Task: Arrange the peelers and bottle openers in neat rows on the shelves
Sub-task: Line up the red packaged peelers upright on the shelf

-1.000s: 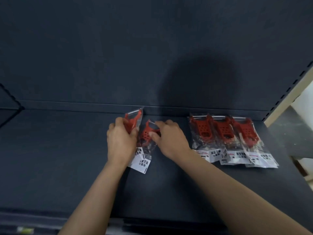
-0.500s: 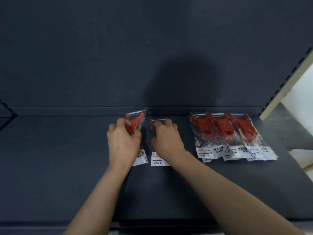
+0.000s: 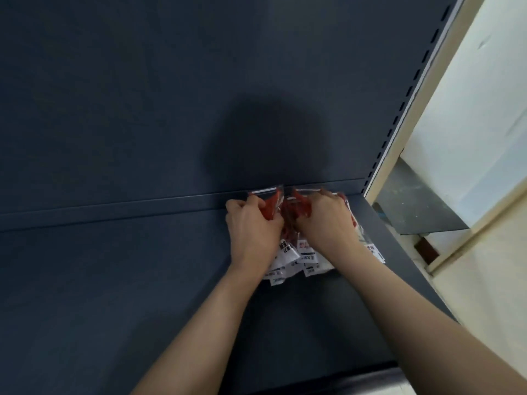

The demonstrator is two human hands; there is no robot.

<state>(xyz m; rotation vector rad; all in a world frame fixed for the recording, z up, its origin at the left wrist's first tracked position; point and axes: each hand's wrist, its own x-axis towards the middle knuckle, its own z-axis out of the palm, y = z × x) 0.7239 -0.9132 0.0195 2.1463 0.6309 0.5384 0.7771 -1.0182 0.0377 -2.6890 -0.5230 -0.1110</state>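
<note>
Several red peelers in clear bags with white labels lie bunched at the back right of the dark shelf [image 3: 114, 280]. My left hand [image 3: 252, 232] grips one bagged red peeler [image 3: 271, 208] by its head. Pressed against it, my right hand [image 3: 328, 223] covers the neighbouring bagged peelers [image 3: 296, 209]. White label ends [image 3: 288, 260] stick out below both hands. One more bag's label [image 3: 375, 250] shows to the right of my right wrist. The hands hide most of the peelers.
The shelf's dark back panel [image 3: 171, 95] rises right behind the bags. A cream slotted upright [image 3: 422, 104] bounds the shelf on the right, with a pale wall and a lower dark shelf [image 3: 413, 206] beyond it. The shelf's front lip [image 3: 356, 377] runs along the bottom.
Both hands have slid right along the shelf with their peelers, up against the row of three at the right. The bags now overlap in one bunch. The camera has tilted and shifted.
</note>
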